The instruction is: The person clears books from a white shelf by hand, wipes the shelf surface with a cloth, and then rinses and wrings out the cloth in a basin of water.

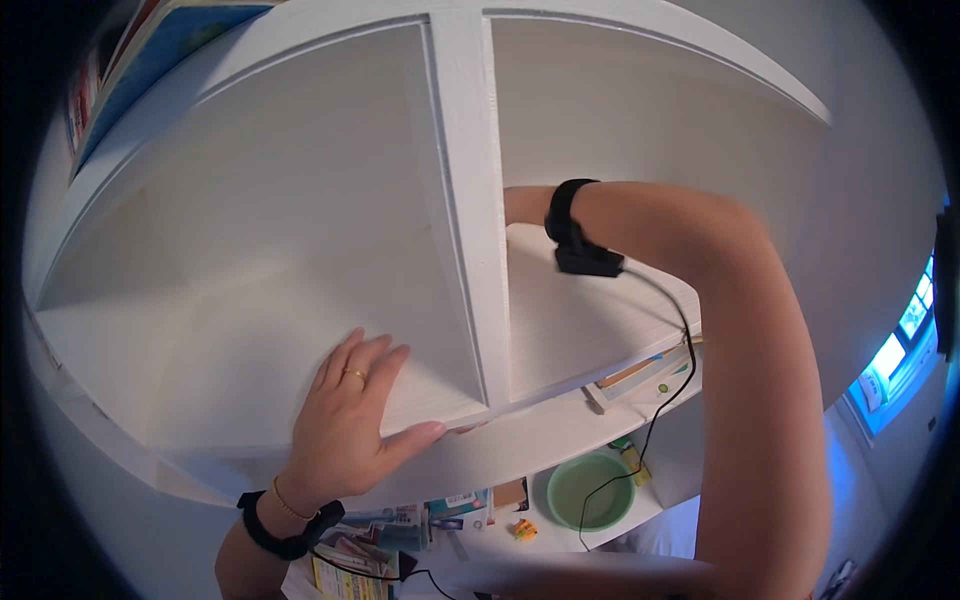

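Observation:
My left hand (pixel 345 425) rests on the front of the white shelf board (pixel 250 370) in the left compartment, fingers stretched out, thumb at the board's edge. It holds nothing. A gold ring and a thin bracelet show on it. My right forearm (pixel 650 215) reaches into the right compartment. The right hand itself is hidden behind the white upright divider (pixel 465 220), so its fingers and anything in them cannot be seen. Black wrist straps with small devices (pixel 588 258) and cables sit on both wrists.
Below the shelf stand a green basin (pixel 590 492), a small orange object (pixel 525 530) and several books (pixel 350 575). More flat items (pixel 640 380) lie on the lower right shelf. A blue-covered book (pixel 165 65) is on top at the upper left. A window (pixel 895 350) is far right.

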Tool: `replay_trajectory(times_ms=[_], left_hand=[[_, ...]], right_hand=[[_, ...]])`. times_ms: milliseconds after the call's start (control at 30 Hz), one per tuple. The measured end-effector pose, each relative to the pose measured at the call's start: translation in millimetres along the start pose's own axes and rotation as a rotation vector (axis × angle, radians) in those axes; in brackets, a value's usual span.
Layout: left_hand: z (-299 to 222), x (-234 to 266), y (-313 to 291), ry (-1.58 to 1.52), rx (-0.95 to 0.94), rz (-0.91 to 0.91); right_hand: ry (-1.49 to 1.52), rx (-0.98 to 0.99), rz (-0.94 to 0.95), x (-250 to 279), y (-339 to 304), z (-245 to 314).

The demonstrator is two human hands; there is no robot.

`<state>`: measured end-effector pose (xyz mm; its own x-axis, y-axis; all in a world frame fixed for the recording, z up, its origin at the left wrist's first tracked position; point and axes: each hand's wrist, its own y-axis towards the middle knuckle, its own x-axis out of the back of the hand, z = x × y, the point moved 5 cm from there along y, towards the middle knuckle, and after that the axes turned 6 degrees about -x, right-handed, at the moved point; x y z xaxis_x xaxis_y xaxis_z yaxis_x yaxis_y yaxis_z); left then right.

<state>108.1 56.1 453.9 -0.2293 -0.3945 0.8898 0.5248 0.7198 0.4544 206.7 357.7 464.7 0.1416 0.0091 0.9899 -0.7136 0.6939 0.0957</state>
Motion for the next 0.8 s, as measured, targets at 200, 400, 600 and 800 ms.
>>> replay_trajectory(times_ms=[200, 400, 600, 800], left_hand=[[5.7, -1.1, -1.9, -0.001, -0.005, 0.004], [6.5, 6.4, -4.4, -0.011, 0.001, -0.022], [3.0, -1.0, -4.5, 0.012, 0.026, 0.003], [4.8, -3.2, -4.2, 0.006, 0.039, 0.009]], right_hand=[[0.193, -0.057, 0.088, 1.2, -26.9, 13.3], [0.184, 0.235, 0.139, 32.4, -121.2, 64.2], [0.297, -0.274, -0.202, 120.7, -190.9, -15.2], [0.557, -0.355, -0.495, 155.7, -209.2, -29.1]])
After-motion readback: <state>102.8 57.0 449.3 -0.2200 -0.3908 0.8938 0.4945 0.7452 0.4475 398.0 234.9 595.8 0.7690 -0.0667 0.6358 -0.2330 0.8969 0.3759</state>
